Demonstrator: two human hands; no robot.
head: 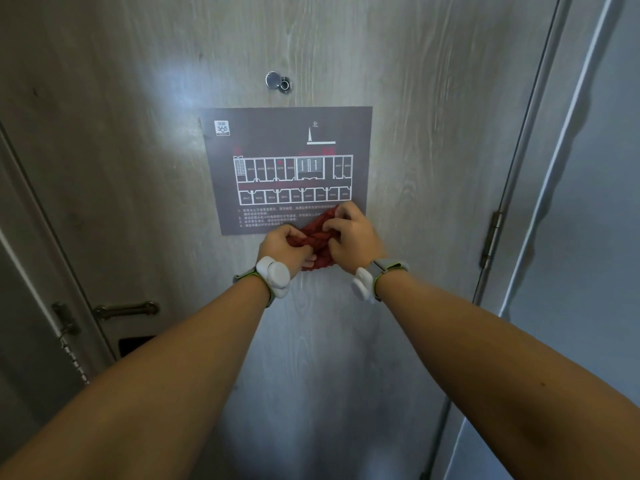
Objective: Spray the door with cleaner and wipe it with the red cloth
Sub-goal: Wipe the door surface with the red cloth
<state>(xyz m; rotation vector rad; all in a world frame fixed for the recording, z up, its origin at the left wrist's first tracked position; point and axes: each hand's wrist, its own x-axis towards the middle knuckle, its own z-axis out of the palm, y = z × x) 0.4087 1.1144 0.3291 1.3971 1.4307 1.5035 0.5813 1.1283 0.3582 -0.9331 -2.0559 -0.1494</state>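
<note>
Both hands meet at the centre of the frame, in front of the grey wood-grain door. The left hand and the right hand each curl their fingers into the bunched red cloth, gripping it between them. The cloth overlaps the lower right corner of a floor-plan notice on the door. A peephole sits above the notice; a door handle shows at lower left.

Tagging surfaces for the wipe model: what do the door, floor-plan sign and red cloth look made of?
Door: pale wood grain with soft glare, likely laminate or veneer, satin. Floor-plan sign: flat grey printed sheet, matte, plastic or card, unclear. Red cloth: knobbly soft textile, possibly microfibre, bunched into folds.
</note>
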